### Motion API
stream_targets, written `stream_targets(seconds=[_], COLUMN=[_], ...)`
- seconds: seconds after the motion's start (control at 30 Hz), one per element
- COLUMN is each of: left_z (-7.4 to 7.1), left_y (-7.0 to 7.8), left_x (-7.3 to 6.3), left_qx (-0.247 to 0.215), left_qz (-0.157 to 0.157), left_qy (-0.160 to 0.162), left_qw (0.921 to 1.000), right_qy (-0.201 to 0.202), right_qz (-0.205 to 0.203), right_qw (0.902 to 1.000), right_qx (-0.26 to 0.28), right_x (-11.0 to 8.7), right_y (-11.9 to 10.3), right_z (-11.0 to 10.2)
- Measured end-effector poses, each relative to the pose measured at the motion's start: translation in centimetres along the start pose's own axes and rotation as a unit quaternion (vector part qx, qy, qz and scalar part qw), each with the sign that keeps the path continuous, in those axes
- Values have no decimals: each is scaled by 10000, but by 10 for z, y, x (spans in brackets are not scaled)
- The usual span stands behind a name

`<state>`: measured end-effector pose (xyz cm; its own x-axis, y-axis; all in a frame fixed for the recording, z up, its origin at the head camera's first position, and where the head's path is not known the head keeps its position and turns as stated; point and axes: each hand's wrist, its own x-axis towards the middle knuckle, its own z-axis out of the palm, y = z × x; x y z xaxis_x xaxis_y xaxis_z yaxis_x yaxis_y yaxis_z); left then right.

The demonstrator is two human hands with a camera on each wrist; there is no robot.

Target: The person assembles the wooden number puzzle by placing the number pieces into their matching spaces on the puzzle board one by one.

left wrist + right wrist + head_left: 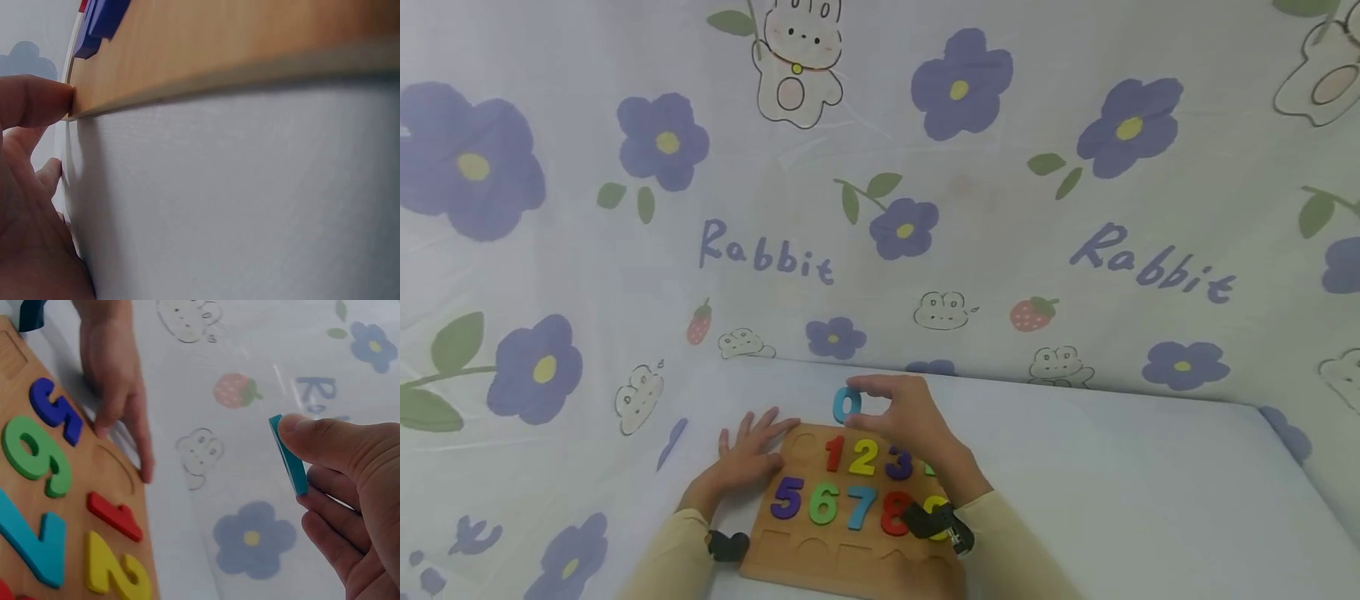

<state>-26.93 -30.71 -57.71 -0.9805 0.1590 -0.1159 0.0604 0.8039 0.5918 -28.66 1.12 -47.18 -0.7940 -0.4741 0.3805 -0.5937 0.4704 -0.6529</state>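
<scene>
My right hand (910,417) pinches a blue number 0 piece (847,405) between thumb and fingers, above the far edge of a wooden number puzzle board (850,566). In the right wrist view the blue 0 (289,456) is seen edge-on. My left hand (748,457) lies at the board's left edge with fingers spread, its thumb touching the rim, as the left wrist view shows at the thumb (37,100). The top-left recess (805,447) of the board holds no piece. Beside it sit a red 1 (834,454), a yellow 2 (864,457) and a purple 3 (898,463).
A second row has a purple 5 (787,498), green 6 (823,504), blue 7 (861,507) and red 8 (896,513). The right sleeve and wrist strap overlap the board's right side. A white table (1120,475) extends right, with a patterned curtain (985,208) behind.
</scene>
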Motion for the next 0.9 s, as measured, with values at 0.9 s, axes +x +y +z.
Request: stream_targets(seconds=[0.9], left_z=[3], left_y=[-12], left_x=[4], left_qx=[55], left_qz=[132], left_qy=[116], left_qw=[9998], right_qy=[-1225], right_qz=[497], right_qw=[9909], right_qx=[-254], right_x=[18], right_y=[17], right_z=[118])
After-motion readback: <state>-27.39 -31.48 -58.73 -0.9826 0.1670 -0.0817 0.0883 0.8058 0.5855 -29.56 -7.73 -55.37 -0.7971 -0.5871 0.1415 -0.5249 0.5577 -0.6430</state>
